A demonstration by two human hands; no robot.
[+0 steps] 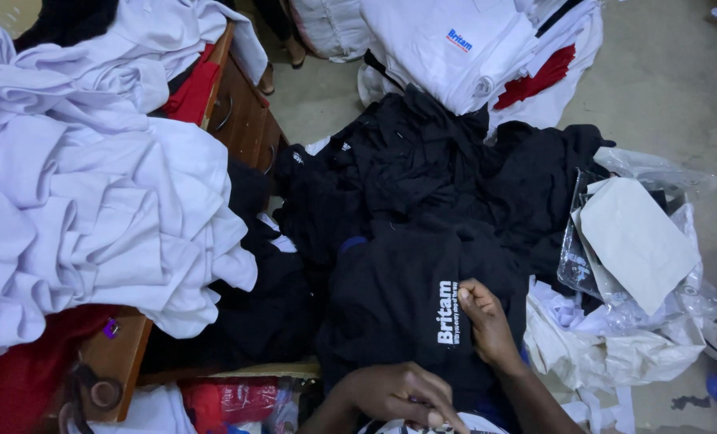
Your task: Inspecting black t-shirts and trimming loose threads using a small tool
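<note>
A black garment (398, 297) with a white printed logo lies on top of a heap of black clothes (423, 177). My right hand (487, 325) pinches the fabric right beside the logo, and its arm comes in from the bottom right. My left hand (398, 394) is low in the view, just below the garment. Its fingers are curled around something small and dark that I cannot make out.
A big pile of white garments (77, 177) covers a wooden table (242, 120) on the left, with red cloth (189, 92) under it. Folded white shirts (455, 48) lie at the back. Clear plastic bags and beige cloth (640, 241) lie on the floor at the right.
</note>
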